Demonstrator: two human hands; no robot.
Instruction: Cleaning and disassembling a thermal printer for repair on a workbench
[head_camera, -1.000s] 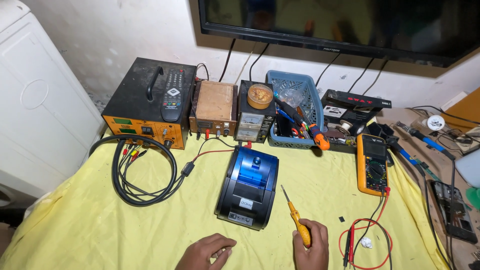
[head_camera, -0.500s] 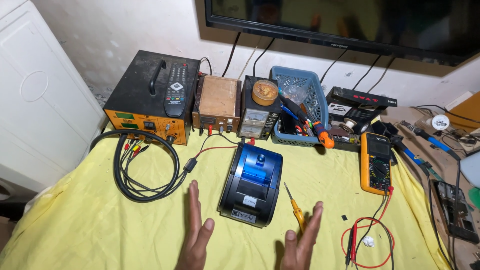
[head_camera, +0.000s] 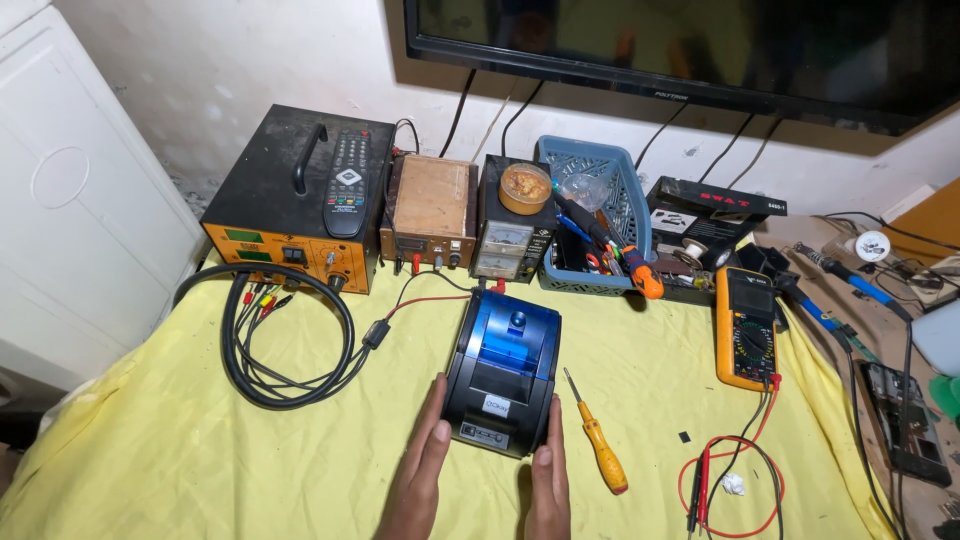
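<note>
A small black printer (head_camera: 500, 372) with a blue translucent lid sits on the yellow cloth (head_camera: 180, 450). My left hand (head_camera: 415, 472) lies flat against its left side near the front corner. On the other side, my right hand (head_camera: 548, 482) presses against the front right corner. The printer is clasped between both palms, fingers straight and together. Just right of my right hand, an orange-handled screwdriver (head_camera: 598, 448) lies loose on the cloth.
Behind the printer stand an orange-and-black box (head_camera: 290, 235) with a remote control (head_camera: 345, 185) on top, a wooden-topped unit (head_camera: 430, 205), a meter unit (head_camera: 508, 240) and a blue basket (head_camera: 600, 215) of tools. A coiled black cable (head_camera: 280, 340) lies left; a yellow multimeter (head_camera: 745, 325) with red leads (head_camera: 730, 480) right.
My right hand has put the screwdriver down on the cloth. Both hands then opened and moved forward onto the sides of the printer.
</note>
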